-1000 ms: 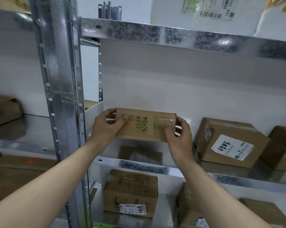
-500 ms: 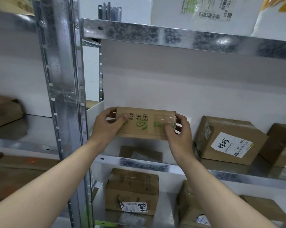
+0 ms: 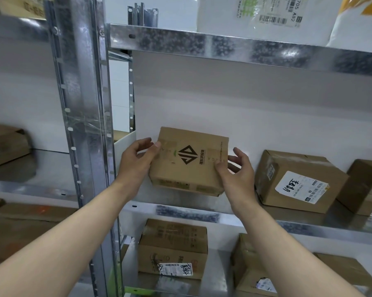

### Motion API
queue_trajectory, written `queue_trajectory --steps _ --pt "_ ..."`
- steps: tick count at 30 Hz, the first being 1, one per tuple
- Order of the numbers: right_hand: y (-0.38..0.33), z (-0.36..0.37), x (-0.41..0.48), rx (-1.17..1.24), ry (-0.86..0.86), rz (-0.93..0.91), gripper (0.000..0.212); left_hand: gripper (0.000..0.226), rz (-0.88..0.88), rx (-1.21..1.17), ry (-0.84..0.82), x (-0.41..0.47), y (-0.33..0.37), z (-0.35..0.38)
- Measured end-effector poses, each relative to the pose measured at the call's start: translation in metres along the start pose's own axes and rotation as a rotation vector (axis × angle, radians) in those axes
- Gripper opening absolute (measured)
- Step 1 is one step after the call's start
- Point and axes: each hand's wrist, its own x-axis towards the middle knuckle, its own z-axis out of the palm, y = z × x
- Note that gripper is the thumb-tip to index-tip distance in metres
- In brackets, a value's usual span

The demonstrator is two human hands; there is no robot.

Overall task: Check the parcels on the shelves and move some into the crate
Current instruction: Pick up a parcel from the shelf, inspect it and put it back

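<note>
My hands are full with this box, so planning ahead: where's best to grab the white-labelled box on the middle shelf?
The labelled box sits angled, its left end face free, while a neighbouring box crowds its right. With the held box set down, probably come from the front-left: one hand on that left end, the other over the top.

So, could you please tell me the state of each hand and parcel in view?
held box: closed, held in both hands, black-logo face toward the camera.
left hand: grips the held box's left end.
right hand: holds the held box's right end, thumb on its front.
labelled box: closed, resting on the middle shelf.
lower box: closed, label facing out.
</note>
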Motion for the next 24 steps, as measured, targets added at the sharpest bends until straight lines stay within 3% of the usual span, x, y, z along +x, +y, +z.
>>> queue_trajectory --steps 2,5,14,24 --pt "0.001 0.000 0.003 -0.044 -0.014 -0.010 0.056 0.045 -0.040 -0.013 -0.020 0.001 0.002 -0.001" --pt "0.001 0.001 0.004 -0.058 -0.025 -0.030 0.052 0.021 -0.080 -0.056 -0.059 -0.003 0.005 0.002" --pt "0.004 -0.002 0.003 -0.075 -0.039 -0.067 0.052 0.036 -0.105 -0.048 -0.051 -0.010 0.006 0.006" --pt "0.005 -0.005 0.006 -0.072 -0.027 -0.118 0.051 0.022 -0.077 0.008 -0.039 -0.005 0.005 0.010"
